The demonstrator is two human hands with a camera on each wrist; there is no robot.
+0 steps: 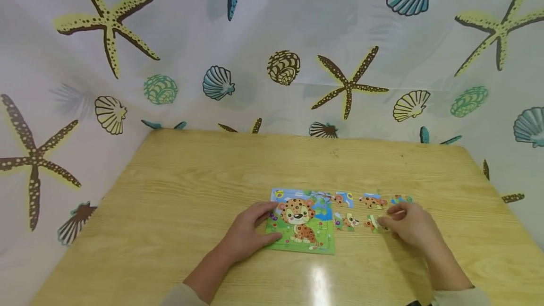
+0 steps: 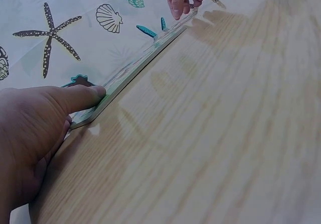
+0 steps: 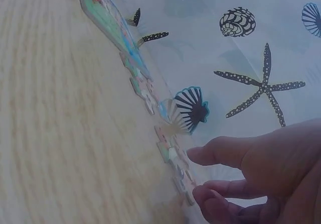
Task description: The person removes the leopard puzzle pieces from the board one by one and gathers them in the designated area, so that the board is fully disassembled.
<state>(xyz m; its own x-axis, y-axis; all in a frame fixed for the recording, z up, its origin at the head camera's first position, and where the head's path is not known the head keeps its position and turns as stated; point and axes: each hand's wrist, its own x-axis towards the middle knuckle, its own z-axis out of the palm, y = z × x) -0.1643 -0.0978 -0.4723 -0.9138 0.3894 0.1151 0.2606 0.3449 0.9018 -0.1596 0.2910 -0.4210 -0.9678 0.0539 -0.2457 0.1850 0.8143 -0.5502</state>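
The left hand [image 1: 248, 233] is laid at the left edge of the leopard puzzle board [image 1: 303, 233], its thumb and forefinger spread apart and both rested on the border. The right hand [image 1: 412, 225] is held over the right end of the loose puzzle pieces [image 1: 373, 201], with thumb and fingers parted and nothing visibly gripped; whether a piece is touched by the fingertips cannot be told. The board is placed flat on the counter [image 1: 191, 178], beside the left hand, and the pieces are set out in two rows between it and the right hand.
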